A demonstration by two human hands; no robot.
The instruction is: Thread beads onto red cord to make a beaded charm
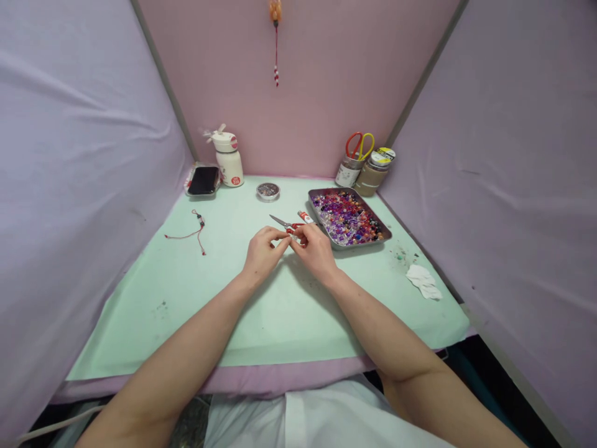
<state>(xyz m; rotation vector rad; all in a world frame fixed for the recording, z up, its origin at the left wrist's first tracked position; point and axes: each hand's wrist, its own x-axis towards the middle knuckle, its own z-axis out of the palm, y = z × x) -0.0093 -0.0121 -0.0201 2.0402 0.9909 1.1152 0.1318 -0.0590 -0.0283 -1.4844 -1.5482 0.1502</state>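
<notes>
Across the pale green table (289,323), the largest hazard is the cloth surface itself: a tug from either forearm could, it is judged, drag everything resting on it. At right centre stands a metal tray (354,246) heaped with loose beads (338,218); because its rim is low and lies close beside the right hand (317,247), an outward swing of the wrist might tip or spill it. Both hands meet left of the tray, the left hand (262,250) likewise with thumb and fingers drawn together; the two pinches appear clamped on one small item between them. Just beyond the fingertips lie scissors (278,220), blades pointing away to the left; a careless reach forward could prick a finger or push them aside. A small red-and-white object (305,217), perhaps a lighter, rests between scissors and tray, where a knuckle could nudge it. Smallest is the pale piece (295,238) at the meeting fingertips, mostly hidden, its form too small to tell; a slackened pinch could let it drop, and among similar beads it would be hard to find.
</notes>
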